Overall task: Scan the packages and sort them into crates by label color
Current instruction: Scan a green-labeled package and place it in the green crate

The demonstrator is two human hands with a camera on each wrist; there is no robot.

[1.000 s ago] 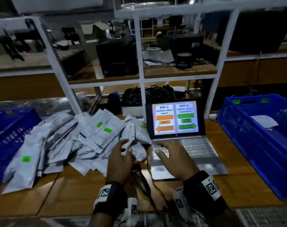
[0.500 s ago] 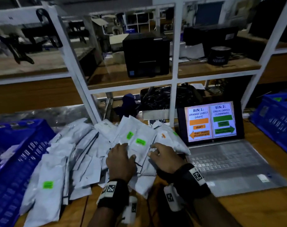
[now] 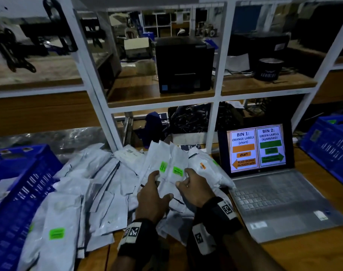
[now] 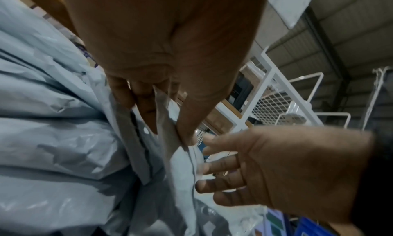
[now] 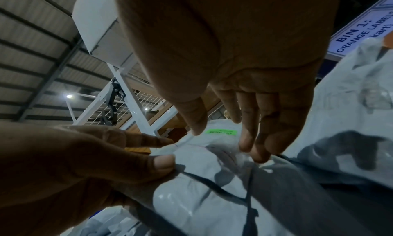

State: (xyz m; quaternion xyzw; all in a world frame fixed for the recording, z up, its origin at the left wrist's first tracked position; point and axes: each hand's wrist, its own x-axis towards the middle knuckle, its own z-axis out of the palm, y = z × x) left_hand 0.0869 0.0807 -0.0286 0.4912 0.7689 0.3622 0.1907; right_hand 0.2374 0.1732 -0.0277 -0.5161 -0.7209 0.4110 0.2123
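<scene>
Left hand [image 3: 153, 198] is pinching the lower edge of a grey plastic mailer bag with a green label [image 3: 173, 173], thumb against fingers, as the left wrist view shows. Right hand [image 3: 196, 188] is hovering just beside that bag with fingers loosely spread, gripping nothing; likely coming in to steady it or peel it from its neighbour. The bag is standing tilted up on top of the heap of grey mailer bags [image 3: 84, 192] on the wooden table [image 3: 313, 251], probably so the label is facing the person. To the right, an open silver laptop [image 3: 274, 192] is displaying the bin key: orange left, green right. A blue plastic crate [image 3: 16, 192] is sitting left of the heap, another blue crate [image 3: 331, 149] at far right. By that key, this bag belongs right. No scanner is showing.
</scene>
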